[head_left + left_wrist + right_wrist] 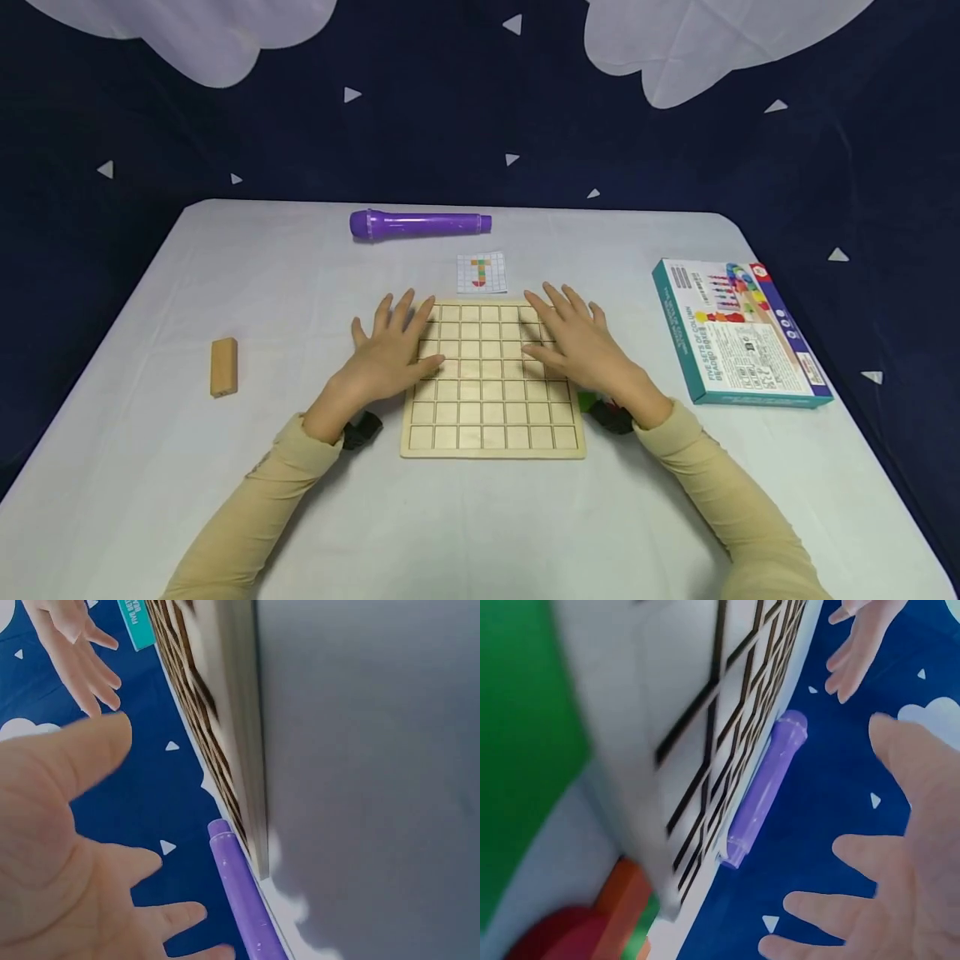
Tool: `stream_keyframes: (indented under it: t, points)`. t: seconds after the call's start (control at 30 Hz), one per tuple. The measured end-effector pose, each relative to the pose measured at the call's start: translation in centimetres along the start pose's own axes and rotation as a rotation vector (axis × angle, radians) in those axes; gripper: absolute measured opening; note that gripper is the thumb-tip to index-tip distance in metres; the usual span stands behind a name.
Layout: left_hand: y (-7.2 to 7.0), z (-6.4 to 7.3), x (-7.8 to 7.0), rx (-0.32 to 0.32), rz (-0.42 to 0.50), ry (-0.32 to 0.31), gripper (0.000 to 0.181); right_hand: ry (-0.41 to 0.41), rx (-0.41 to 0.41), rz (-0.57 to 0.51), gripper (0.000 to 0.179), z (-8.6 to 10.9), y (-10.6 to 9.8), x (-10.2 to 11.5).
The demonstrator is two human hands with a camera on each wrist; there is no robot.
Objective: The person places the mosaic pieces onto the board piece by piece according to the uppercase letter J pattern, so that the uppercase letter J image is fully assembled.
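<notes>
Fingers of the left hand [386, 354] are spread over the left side of the gridded wooden board [482, 392]; the right hand [581, 343] is spread likewise over the right side, neither gripping anything; the wrist views show both thumbs apart from the board, which lies flat between the two forearms. To steady it well, I would lower both hands evenly onto opposite edges, fingers flat, the middle squares left uncovered and the right wrist clear of the green piece [517, 750], red piece [559, 936] and orange piece [622, 907] just beside the board; the small card [465, 279] with its coloured figure sits just past the far edge, best left in plain sight.

Farther out, on the white tablecloth [480, 533], lie a purple microphone [427, 224] beyond the card, a wooden block [223, 367] well to the left, and a printed box [742, 342] to the right; behind hangs a navy backdrop [435, 133] with pale triangles and clouds.
</notes>
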State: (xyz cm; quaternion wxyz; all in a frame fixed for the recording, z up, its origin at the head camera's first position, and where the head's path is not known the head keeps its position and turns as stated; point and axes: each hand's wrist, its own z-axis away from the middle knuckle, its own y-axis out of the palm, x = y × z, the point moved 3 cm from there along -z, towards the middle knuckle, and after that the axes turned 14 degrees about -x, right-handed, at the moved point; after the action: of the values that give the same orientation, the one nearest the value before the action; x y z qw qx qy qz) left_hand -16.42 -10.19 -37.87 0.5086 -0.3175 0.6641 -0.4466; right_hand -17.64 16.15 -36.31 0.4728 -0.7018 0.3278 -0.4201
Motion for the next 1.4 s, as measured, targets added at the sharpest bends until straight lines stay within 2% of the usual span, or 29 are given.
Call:
stream_keyframes:
  t: [0.2,0.4,0.53,0.73,0.87,1.17,1.4]
  points:
    - [0.1,0.2,0.4,-0.014,0.137,-0.001,0.077,-0.043,-0.168,-0.049,0.062,0.1,-0.8,-1.0]
    - [-0.2,0.1,0.7,-0.056,0.181,-0.026,0.065,-0.095,-0.365,-0.122,0.044,0.3,-1.9,-1.9]
    - [-0.3,0.1,0.9,-0.060,0.199,-0.039,0.059,-0.068,-0.420,-0.149,0.037,0.4,-2.4,-3.0]
    - [-0.2,-0.2,1.3,-0.013,0.248,-0.038,0.055,0.010,-0.416,-0.158,0.024,0.4,-2.4,-4.7]
    - [-0.2,-0.2,1.5,-0.005,0.298,-0.054,0.056,0.040,-0.389,-0.145,0.020,0.3,-2.0,-5.6]
    - [0.0,0.1,2.1,-0.018,0.367,-0.065,0.054,0.121,-0.219,-0.134,0.026,0.1,-1.2,-7.1]
    - [0.1,0.3,2.2,-0.014,0.387,-0.068,0.054,0.108,-0.114,-0.151,0.029,0.2,-0.4,-8.2]
